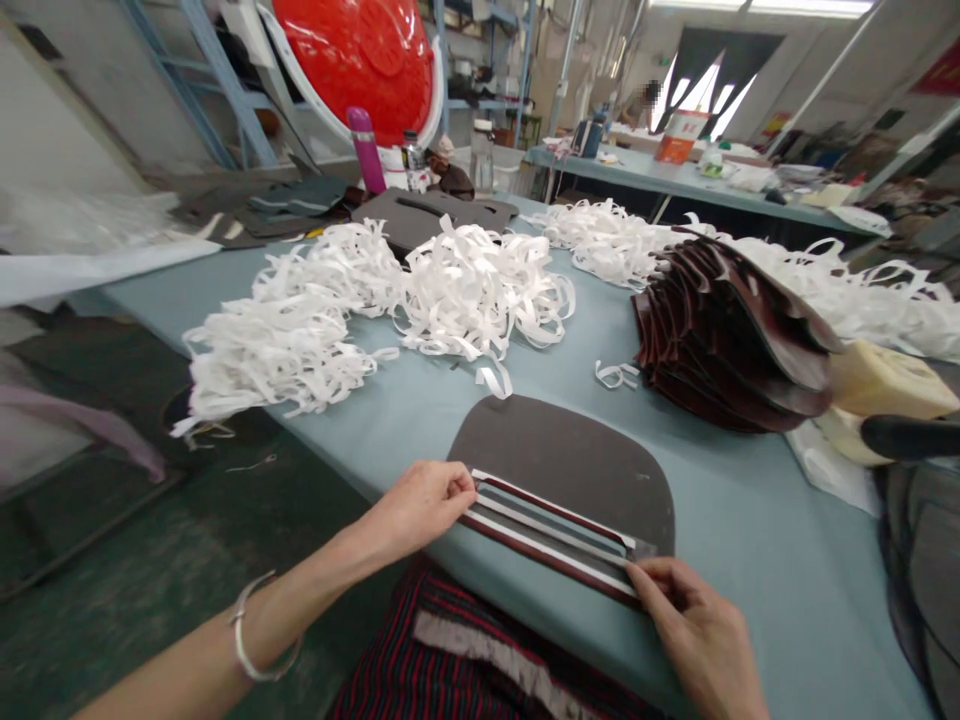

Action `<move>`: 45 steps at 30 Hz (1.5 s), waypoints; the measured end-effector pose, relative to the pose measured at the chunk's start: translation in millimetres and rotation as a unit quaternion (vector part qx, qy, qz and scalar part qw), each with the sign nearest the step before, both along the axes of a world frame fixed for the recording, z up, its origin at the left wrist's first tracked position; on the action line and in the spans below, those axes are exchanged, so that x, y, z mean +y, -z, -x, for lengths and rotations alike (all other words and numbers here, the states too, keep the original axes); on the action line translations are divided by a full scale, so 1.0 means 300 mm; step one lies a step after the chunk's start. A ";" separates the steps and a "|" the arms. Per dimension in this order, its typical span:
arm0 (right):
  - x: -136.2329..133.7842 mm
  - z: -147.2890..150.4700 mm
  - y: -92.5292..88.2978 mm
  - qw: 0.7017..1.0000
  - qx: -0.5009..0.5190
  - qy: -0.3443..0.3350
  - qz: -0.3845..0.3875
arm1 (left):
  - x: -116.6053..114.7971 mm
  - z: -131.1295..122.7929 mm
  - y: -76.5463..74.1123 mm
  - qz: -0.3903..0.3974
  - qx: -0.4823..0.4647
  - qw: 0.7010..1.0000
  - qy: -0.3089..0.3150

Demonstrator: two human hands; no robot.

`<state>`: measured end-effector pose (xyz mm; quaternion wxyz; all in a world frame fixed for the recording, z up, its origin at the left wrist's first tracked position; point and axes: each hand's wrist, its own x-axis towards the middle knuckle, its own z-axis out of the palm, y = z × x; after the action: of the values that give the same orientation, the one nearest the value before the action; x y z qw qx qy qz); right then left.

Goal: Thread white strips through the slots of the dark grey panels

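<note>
A dark grey panel with rounded corners (562, 450) lies flat on the table in front of me. Along its near edge runs a narrow slotted part with white strips (551, 548) and dark red-brown edging. My left hand (433, 500) is closed in a pinch at the left end of this part. At the right end, the thumb and fingers of my right hand (686, 610) pinch it too. A thin greyish strip (551, 527) stretches between both hands across the slot; the fingertips hide its ends.
Heaps of white ribbon strips (480, 290) lie beyond the panel, with more strips (292, 350) at left. A stack of dark brown leather-like pieces (727, 335) stands at right, beside a yellowish block (892, 380). A purple bottle (366, 150) stands at the back.
</note>
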<state>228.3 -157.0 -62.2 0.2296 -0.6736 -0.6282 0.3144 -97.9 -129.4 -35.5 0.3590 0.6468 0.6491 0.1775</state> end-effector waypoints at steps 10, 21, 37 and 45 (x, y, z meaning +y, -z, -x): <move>-0.001 0.006 0.015 0.999 -0.038 -0.003 0.007 | 0.022 -0.004 0.021 0.023 0.039 0.999 -0.031; -0.006 0.011 0.026 0.999 -0.048 0.008 -0.022 | 0.025 -0.009 0.024 0.026 0.056 0.998 -0.027; -0.005 0.041 0.001 0.998 -0.047 0.043 -0.011 | -0.081 -0.079 0.069 -0.235 0.198 0.950 0.056; -0.001 0.047 -0.010 0.995 -0.079 0.053 -0.005 | -0.158 -0.081 0.108 -0.288 0.326 0.889 0.143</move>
<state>214.2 -157.4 -59.2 0.1986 -0.7277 -0.6093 0.2447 -73.5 -176.7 -67.9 -0.0528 0.8287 0.5510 0.0828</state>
